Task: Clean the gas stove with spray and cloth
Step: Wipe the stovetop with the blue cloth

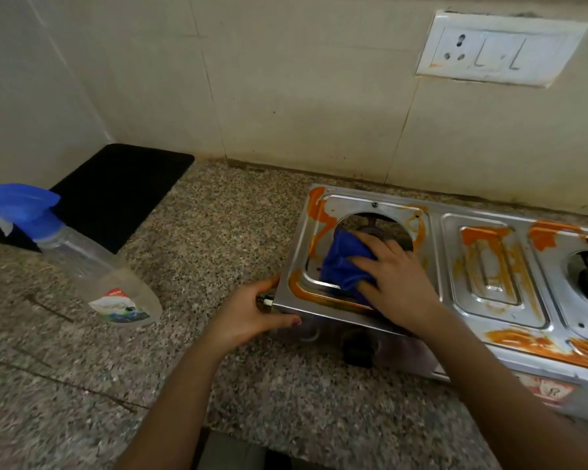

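A steel gas stove (455, 266) smeared with orange stains stands on the speckled counter at the right. My right hand (398, 283) presses a blue cloth (340, 262) onto the stove's left burner plate, fingers spread over it. My left hand (252, 313) grips the stove's left front corner, thumb on the side and fingers curled round the edge. A clear spray bottle (82, 262) with a blue trigger head stands on the counter at the far left, apart from both hands.
A black mat (116, 195) lies at the back left corner of the granite counter (218, 232). A socket and switch plate (499, 49) sits on the tiled wall above the stove. A black knob (357, 347) shows on the stove front.
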